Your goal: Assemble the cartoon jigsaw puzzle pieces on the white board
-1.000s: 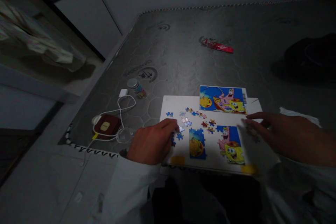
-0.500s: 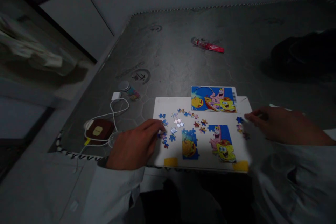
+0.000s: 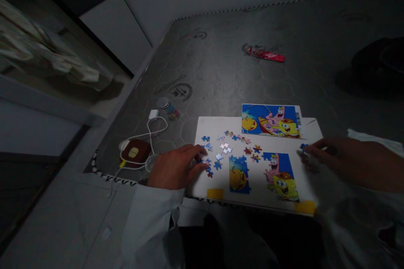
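Observation:
My right hand is at the right edge of the white board, thumb and forefinger pinched on a small blue puzzle piece. More loose pieces lie in the shadow under that hand. My left hand rests at the board's left edge, thumb and forefinger apart, beside loose puzzle pieces. Two joined sections lie on the board: a burger section and a section with a pink and a yellow cartoon figure. Several loose pieces are scattered above and between them.
A printed picture card lies over the board's back edge. Yellow tape patches mark its front. To the left are a clear jar, a white cable and a brown box. A red packet lies farther back.
The view has swung left, so everything sits farther right. My right hand has come down onto the blue piece and pinched it. My left thumb now shows beside the left pieces.

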Tool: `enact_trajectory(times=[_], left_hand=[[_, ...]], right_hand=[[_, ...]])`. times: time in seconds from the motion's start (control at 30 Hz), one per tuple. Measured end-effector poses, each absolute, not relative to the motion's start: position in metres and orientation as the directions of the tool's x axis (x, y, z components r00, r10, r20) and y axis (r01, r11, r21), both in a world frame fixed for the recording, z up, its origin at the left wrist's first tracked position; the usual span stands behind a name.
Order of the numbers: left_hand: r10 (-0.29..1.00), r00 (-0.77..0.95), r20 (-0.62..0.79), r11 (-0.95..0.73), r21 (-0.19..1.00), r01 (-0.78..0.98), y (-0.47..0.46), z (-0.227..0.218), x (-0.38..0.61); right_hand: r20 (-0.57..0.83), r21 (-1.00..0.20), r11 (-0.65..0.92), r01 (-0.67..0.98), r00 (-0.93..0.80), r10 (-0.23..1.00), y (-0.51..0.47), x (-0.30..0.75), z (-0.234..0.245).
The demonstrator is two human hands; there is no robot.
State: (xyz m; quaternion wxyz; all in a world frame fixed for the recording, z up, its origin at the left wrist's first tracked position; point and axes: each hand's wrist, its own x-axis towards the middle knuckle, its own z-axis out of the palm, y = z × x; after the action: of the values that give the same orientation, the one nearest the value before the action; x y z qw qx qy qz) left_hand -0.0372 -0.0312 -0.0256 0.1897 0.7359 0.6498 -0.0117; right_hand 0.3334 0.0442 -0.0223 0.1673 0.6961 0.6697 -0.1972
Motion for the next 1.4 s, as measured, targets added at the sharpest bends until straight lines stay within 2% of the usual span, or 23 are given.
enact_trajectory(times=[0.47, 0.7, 1.0, 1.3, 1.4], left_hand=[[0.951, 0.124, -0.285, -0.051, 0.250, 0.967, -0.034, -0.028, -0.051], [0.945, 0.098, -0.313, -0.017, 0.252, 0.968, -0.032, -0.030, -0.051], [0.947, 0.097, -0.307, -0.026, 0.228, 0.973, -0.031, -0.031, -0.049], [0.942, 0.047, -0.332, 0.015, 0.182, 0.983, -0.028, -0.030, -0.043], [0.947, 0.040, -0.318, 0.020, 0.184, 0.983, -0.028, -0.030, -0.042]], right_hand=[[-0.468, -0.065, 0.046, 0.997, -0.071, 0.881, 0.038, 0.315, -0.031], [-0.524, -0.055, 0.090, 0.994, -0.105, 0.845, 0.037, 0.307, -0.029], [-0.533, -0.118, 0.124, 0.985, -0.168, 0.829, 0.035, 0.301, -0.029], [-0.478, -0.268, 0.115, 0.957, -0.235, 0.846, 0.030, 0.299, -0.030], [-0.446, -0.280, 0.134, 0.951, -0.253, 0.858, 0.029, 0.298, -0.033]])
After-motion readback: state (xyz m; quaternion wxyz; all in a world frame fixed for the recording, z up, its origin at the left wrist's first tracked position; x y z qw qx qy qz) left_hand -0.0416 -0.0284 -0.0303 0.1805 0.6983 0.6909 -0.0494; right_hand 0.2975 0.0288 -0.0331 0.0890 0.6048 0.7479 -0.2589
